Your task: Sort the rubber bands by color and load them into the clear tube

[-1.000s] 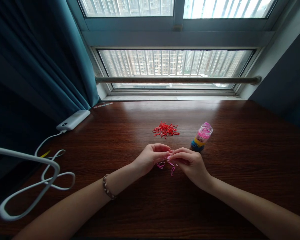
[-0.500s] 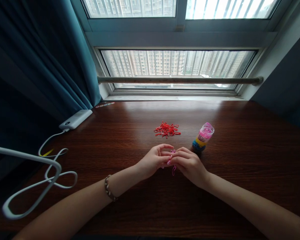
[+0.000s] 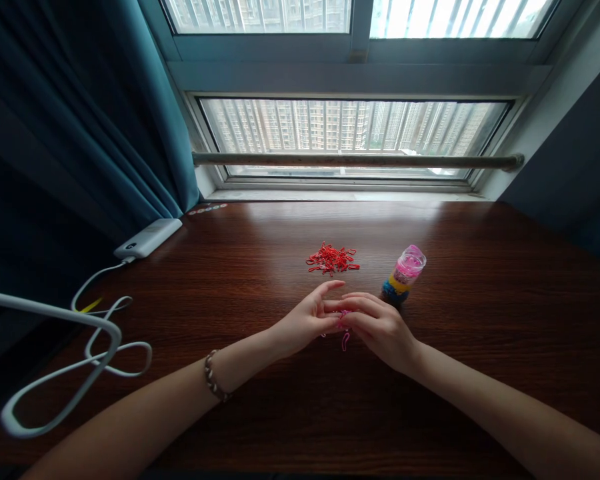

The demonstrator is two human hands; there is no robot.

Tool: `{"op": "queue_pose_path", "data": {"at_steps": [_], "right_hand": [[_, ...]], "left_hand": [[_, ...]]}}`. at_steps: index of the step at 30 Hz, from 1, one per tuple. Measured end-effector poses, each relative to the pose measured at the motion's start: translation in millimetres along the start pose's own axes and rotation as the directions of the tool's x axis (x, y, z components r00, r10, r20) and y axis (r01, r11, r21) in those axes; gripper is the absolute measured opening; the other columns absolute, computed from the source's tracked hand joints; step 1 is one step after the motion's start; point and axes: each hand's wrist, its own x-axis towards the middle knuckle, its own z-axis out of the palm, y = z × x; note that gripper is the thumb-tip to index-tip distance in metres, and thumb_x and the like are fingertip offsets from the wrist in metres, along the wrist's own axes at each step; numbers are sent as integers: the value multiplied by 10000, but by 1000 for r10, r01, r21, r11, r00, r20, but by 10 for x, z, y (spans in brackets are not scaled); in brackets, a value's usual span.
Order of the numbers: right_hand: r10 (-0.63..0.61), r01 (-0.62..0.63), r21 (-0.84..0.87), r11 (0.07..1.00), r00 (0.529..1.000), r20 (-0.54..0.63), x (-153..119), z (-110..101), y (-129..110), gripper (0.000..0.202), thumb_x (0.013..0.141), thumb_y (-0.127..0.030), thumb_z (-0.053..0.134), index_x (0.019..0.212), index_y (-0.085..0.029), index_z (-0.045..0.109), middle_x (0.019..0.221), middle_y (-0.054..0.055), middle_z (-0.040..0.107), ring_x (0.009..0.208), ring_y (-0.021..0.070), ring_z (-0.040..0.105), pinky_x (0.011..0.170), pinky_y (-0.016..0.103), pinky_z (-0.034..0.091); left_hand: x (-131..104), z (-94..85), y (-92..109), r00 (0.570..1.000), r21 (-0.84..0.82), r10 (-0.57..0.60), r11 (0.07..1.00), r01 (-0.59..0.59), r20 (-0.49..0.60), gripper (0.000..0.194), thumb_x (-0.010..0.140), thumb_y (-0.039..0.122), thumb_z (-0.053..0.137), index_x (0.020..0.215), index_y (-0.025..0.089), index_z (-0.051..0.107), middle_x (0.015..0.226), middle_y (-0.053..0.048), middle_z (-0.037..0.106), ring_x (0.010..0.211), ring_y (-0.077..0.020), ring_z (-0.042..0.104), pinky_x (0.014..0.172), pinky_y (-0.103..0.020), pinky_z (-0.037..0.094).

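Note:
My left hand (image 3: 307, 319) and my right hand (image 3: 383, 328) meet over the table, fingertips together. Between them is a small cluster of pink wire clips (image 3: 345, 343), with one looped clip hanging below my fingers. My right thumb and fingers pinch the clips. The left thumb and fingers hold them from the other side, with the left index finger raised. Much of the cluster is hidden by my fingers. Beyond my hands lies a loose pile of red clips (image 3: 332, 259). A clear jar (image 3: 403, 275) with pink, yellow and blue contents stands just past my right hand.
The dark wooden table (image 3: 495, 320) runs back to the window. At the left, a white power bank (image 3: 149, 239) lies by the blue curtain (image 3: 145, 133), with a looped white cable (image 3: 111, 340) attached. A metal bar (image 3: 355, 160) crosses the window.
My left index finger has lifted away from the others. My fingers have shifted slightly on the pink clips. The whole view has moved a little.

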Motion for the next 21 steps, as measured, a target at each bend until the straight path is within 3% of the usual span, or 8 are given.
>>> {"op": "queue_pose_path", "data": {"at_steps": [5, 11, 16, 18, 21], "right_hand": [[-80, 80, 2, 997, 995, 52, -3, -21, -28, 175, 848, -128, 423, 873, -165, 593, 836, 79, 615, 839, 178, 564, 728, 319, 494], [-126, 125, 19, 992, 992, 16, -36, -25, -40, 167, 840, -104, 430, 894, -154, 580, 853, 90, 602, 861, 187, 561, 723, 324, 500], [-154, 155, 30, 987, 988, -28, -76, -17, -4, 197, 827, -93, 458, 979, -158, 563, 910, 99, 598, 894, 198, 545, 741, 337, 496], [-142, 144, 46, 988, 989, -46, -70, -16, -5, 214, 819, -85, 468, 995, -161, 563, 915, 94, 599, 894, 193, 543, 743, 332, 493], [-9, 17, 73, 997, 994, -111, -40, -5, -31, 233, 820, -103, 477, 1024, -180, 561, 985, 92, 581, 921, 185, 528, 763, 331, 478]], "left_hand": [[22, -58, -8, 999, 3, -44, 999, 44, -30, 683, 625, 166, 715, 1198, 207, 346, 1027, -121, 616, 770, -150, 617, 637, -222, 451], [32, -81, 21, 995, 63, -93, 994, 94, -17, 507, 627, 200, 710, 1083, 156, 496, 995, -119, 634, 726, -134, 617, 547, -172, 421], [1, -78, 117, 979, 240, -201, 952, 189, 27, 272, 699, 311, 640, 867, 97, 645, 808, -104, 675, 710, -161, 630, 648, -245, 470], [-1, -81, 149, 984, 306, -176, 937, 167, 4, 283, 703, 339, 629, 835, 91, 662, 742, -97, 677, 654, -154, 625, 627, -249, 475], [18, -111, 190, 996, 326, -74, 941, 89, -58, 285, 683, 341, 647, 802, 83, 668, 682, -81, 663, 595, -140, 600, 573, -241, 470]]}}
